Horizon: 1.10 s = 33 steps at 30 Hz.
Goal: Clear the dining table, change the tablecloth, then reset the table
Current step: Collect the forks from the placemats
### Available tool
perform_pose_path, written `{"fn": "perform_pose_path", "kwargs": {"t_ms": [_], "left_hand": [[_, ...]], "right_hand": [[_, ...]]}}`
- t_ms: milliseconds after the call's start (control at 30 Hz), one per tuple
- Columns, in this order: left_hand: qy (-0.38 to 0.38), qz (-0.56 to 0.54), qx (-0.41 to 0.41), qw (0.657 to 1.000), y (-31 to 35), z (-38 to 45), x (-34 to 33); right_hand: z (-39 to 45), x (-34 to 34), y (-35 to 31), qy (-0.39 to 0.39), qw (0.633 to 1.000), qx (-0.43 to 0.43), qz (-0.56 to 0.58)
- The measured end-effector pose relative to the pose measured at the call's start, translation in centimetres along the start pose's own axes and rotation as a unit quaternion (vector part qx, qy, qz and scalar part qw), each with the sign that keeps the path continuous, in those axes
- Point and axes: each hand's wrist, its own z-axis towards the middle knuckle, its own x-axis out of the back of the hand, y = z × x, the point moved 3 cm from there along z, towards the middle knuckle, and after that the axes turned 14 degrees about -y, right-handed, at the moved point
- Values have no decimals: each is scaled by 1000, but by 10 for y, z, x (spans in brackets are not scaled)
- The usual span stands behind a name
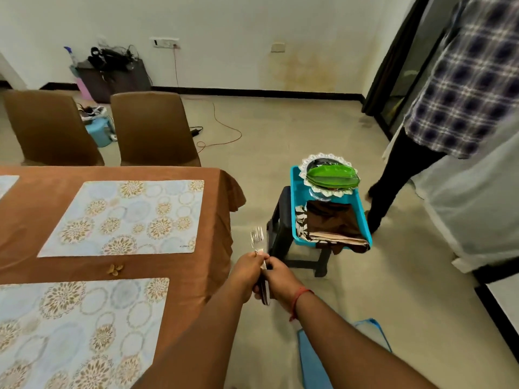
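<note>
Gripping shiny metal forks (257, 239), both hands.

Forks (257, 237), center: tines motion-blurred, count unreadable; handles hidden between left hand (245, 274) and right hand (280, 279). Bystander (460, 88), upper right: cut off above the torso. Counter (118, 269): cropped left and bottom. Lower placemat (70, 329): cropped.

2 chairs (50, 127), 3 placemats (126, 217) on the surface (219, 209), 1 stool (280, 220), 1 blue tray (296, 192), 1 stack of green plates (332, 176), 2 hands (247, 272). Forks (257, 238): blurred, no count.
</note>
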Motion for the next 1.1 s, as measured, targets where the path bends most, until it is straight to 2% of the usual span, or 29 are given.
{"fn": "perform_pose_path", "kwargs": {"t_ms": [133,233,300,433,500,633,733,933,1033,1100], "left_hand": [[-33,-11,-11,999,22,25,36],[-61,-39,-16,997,37,45,53],[-69,-51,-8,996,44,65,69],[-36,-55,-2,998,59,114,111],[-20,-69,4,997,67,147,126],[15,-54,27,998,72,218,139],[3,15,82,997,78,261,138],[-9,65,118,991,96,324,105],[-27,91,140,986,98,346,90],[-34,112,146,982,102,359,83]], "right_hand": [[46,-1,-22,-15,999,10,31],[75,24,-40,11,1000,9,27],[102,49,-52,54,997,12,52],[164,125,-70,154,983,14,95],[199,175,-77,188,980,-2,72],[270,302,-91,236,968,-59,-63],[317,389,-102,245,942,-111,-199],[382,507,-142,172,836,-158,-496],[415,543,-161,145,789,-171,-572],[435,558,-168,126,771,-165,-602]]}}
